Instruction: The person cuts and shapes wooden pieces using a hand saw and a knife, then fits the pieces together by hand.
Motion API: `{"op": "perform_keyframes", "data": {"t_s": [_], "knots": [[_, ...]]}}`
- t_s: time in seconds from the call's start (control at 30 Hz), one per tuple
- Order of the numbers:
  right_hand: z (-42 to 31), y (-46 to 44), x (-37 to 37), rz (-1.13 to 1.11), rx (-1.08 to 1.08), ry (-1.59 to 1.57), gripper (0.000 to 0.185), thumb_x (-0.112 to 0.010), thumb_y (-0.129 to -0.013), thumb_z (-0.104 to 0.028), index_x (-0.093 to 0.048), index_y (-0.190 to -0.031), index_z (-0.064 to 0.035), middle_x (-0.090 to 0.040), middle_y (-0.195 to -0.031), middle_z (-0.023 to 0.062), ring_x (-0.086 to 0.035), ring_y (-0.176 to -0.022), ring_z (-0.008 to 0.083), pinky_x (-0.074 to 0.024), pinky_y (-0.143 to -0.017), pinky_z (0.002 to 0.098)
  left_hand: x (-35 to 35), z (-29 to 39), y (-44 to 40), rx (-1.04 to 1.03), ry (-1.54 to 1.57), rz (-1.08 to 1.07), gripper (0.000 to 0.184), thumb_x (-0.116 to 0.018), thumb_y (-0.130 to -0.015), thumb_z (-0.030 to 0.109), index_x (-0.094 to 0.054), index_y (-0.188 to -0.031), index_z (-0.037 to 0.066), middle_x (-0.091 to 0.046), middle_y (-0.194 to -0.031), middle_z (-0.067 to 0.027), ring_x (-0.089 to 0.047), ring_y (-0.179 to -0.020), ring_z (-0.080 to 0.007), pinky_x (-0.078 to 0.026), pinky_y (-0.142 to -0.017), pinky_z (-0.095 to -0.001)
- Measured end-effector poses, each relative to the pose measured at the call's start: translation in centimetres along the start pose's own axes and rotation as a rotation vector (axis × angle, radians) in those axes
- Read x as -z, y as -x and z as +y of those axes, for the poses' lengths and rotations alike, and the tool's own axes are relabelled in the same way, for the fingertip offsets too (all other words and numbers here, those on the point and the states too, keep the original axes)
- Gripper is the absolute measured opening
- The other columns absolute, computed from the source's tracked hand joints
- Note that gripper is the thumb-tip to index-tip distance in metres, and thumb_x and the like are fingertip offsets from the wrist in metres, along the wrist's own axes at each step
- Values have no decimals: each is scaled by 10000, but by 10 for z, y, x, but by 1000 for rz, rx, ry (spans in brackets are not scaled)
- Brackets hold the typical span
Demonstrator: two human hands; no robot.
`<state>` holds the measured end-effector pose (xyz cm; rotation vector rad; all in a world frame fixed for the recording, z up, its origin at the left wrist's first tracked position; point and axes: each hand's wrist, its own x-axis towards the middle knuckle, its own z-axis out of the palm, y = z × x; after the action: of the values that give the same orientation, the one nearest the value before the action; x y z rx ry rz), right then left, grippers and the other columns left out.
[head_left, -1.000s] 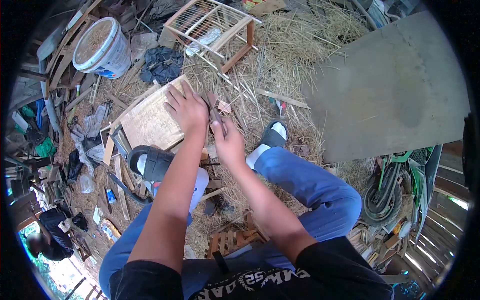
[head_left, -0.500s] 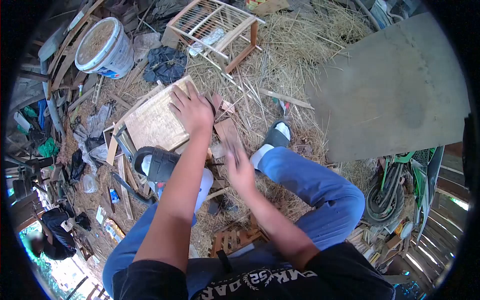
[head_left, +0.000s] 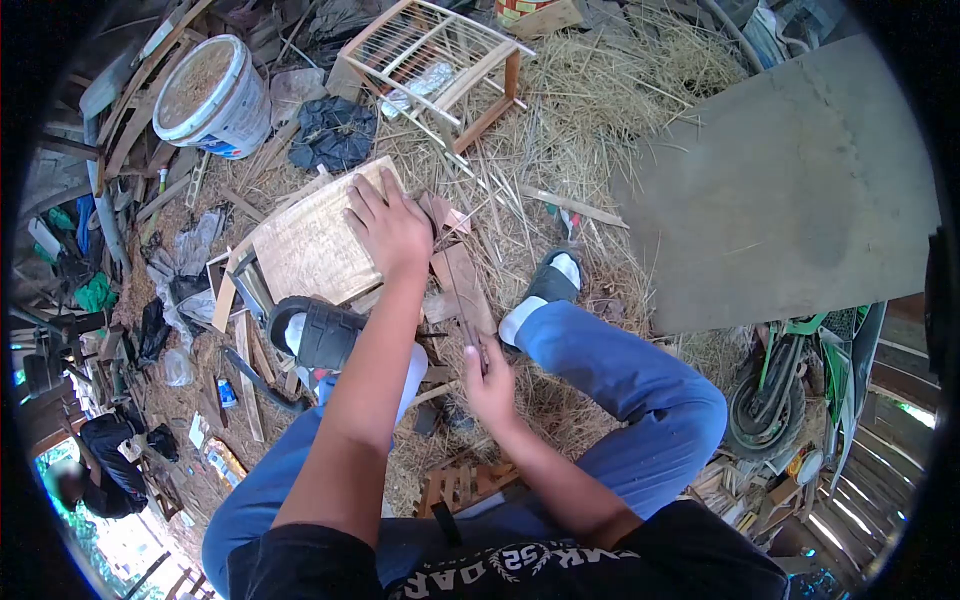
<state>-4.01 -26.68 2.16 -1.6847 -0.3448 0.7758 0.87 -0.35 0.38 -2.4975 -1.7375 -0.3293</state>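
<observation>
My left hand [head_left: 392,235] lies with fingers spread flat on a pale wooden board [head_left: 315,245], near its right edge. Beside that palm is a dark brown piece [head_left: 432,208], partly hidden by the hand. My right hand [head_left: 490,385] is closed around the lower end of a long, thin, dark blade-like tool [head_left: 461,308]; its exact kind is unclear. The tool points up toward the board's right side, over a flat brown wood piece [head_left: 472,285]. My sandalled foot [head_left: 325,332] is at the board's lower edge.
A barred wooden cage [head_left: 440,65] stands ahead on straw. A bucket [head_left: 205,95] and black plastic [head_left: 333,132] are at the upper left. A large grey sheet [head_left: 780,190] lies right, above a green motorbike [head_left: 775,390]. Another person [head_left: 110,460] is at the far left.
My right hand has moved slightly down and right with the thin tool, which now appears sharper. The left hand stays on the board, which has shifted slightly in view.
</observation>
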Motion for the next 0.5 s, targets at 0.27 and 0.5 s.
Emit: {"op": "perform_keyframes", "data": {"t_s": [0.27, 0.5], "knots": [[-55, -81, -22, -79, -18, 145, 442, -611, -1077, -287, -599, -1409, 5, -726, -1156, 306, -740, -1076, 416, -567, -946, 424, -2, -5, 0, -6, 33, 27, 565, -427, -1081, 311, -442, -1624, 155, -321, -1690, -246, -284, -1576, -421, -210, -1279, -597], [-14, -13, -1, 47, -17, 137, 402, -606, -1083, -261, -626, -1382, 7, -753, -960, 186, -714, -839, 209, -558, -793, 362, 1, -2, -4, 43, 120, 42, 540, -415, -1085, 275, -457, -1609, 153, -344, -1690, -209, -294, -1577, -394, -213, -1286, -562]]}}
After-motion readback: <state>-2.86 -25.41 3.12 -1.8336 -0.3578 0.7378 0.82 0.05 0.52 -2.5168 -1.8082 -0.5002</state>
